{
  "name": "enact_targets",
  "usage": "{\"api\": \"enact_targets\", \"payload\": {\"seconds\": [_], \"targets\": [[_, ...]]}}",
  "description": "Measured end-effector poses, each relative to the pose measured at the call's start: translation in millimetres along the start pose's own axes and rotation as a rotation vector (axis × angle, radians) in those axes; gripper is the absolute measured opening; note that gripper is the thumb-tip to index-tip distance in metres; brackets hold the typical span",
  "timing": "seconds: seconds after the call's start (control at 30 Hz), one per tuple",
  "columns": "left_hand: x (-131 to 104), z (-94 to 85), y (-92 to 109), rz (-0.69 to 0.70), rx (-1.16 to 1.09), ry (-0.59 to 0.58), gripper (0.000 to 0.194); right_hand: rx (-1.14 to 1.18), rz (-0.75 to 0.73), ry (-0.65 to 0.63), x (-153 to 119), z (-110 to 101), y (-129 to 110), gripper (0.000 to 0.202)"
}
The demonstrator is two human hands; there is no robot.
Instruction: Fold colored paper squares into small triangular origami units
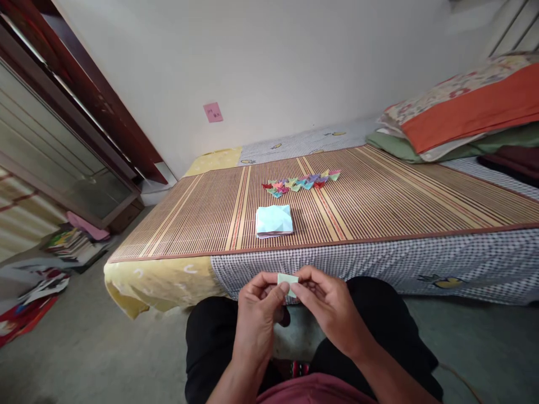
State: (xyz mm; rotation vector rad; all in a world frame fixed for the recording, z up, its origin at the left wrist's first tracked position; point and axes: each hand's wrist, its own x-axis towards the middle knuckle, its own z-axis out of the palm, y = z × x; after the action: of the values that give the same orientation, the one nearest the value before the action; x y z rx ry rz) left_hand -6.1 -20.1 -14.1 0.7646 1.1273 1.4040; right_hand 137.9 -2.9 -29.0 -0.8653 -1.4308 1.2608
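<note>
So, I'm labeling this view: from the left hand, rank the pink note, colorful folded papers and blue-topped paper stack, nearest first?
1. Blue-topped paper stack: on the striped mat, just ahead of the left hand.
2. Colorful folded papers: farther back, slightly right.
3. Pink note: farthest, on the wall, to the left.

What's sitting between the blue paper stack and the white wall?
Small colorful folded papers lie on the striped mat between the stack and wall, in the head view.
</note>
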Motion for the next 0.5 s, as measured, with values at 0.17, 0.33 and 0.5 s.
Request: {"api": "enact_targets", "payload": {"seconds": [0.17,0.33,0.5], "targets": [[0.5,1.7,3.4,0.016,0.089,-0.002,0.027,-0.057,0.02,0.017,6.0,-2.2,-0.6,0.019],[2.1,-1.9,5.7,0.046,0.133,0.0,0.032,-0.037,0.05,-0.072,10.3,-8.3,-2.4,0.024],[10.4,-6.4,-3.4,0.015,-0.027,0.011,0.035,-0.015,0.084,-0.16,9.0,-9.2,0.9,0.027]]}}
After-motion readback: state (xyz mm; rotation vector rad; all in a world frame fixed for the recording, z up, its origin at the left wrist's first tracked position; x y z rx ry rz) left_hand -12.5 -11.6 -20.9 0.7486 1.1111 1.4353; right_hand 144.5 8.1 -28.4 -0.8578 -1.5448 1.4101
